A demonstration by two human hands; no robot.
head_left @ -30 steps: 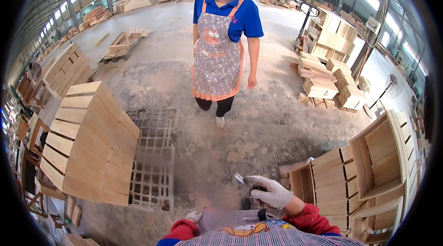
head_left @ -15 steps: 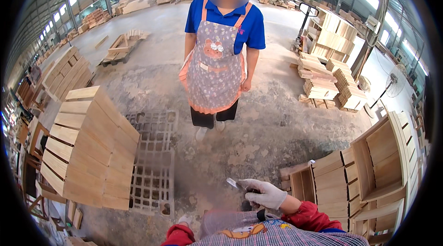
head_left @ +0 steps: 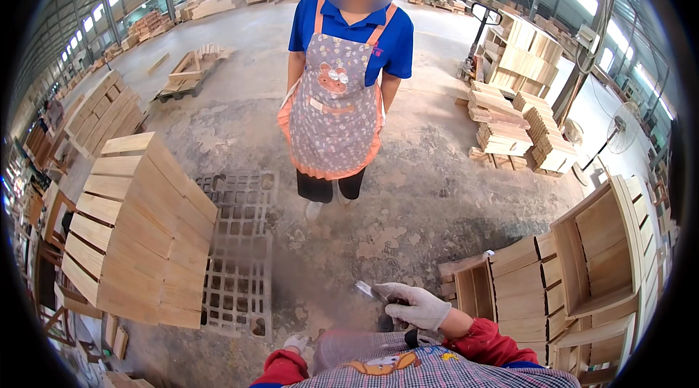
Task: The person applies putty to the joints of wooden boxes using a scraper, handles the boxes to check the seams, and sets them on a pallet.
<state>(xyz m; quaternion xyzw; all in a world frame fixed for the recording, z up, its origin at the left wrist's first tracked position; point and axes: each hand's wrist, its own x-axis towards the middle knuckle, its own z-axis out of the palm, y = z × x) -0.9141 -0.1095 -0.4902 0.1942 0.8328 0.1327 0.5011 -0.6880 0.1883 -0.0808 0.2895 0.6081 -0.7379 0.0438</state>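
Observation:
My right hand (head_left: 420, 306), in a pale work glove, is closed around a small tool with a flat, shiny metal blade (head_left: 364, 289). The blade points up and to the left; the fingers hide its handle, and the exact kind cannot be made out. Low in the picture, beside my checked apron (head_left: 378, 362), my left hand (head_left: 297, 343) hangs in a similar glove. Only a small part of it shows, so its fingers cannot be read. Both forearms wear red sleeves.
A person (head_left: 342, 96) in a blue shirt and patterned apron stands facing me. Stacked wooden drawers (head_left: 156, 242) stand on a plastic pallet (head_left: 237, 264) at left. More wooden boxes (head_left: 601, 249) are piled at right. Behind them are board stacks (head_left: 502, 126) and a fan (head_left: 621, 129).
My left hand shows slightly more beside the apron. The person's arm at picture right has shifted, its hand now hidden behind the apron. My right hand keeps its hold on the bladed tool.

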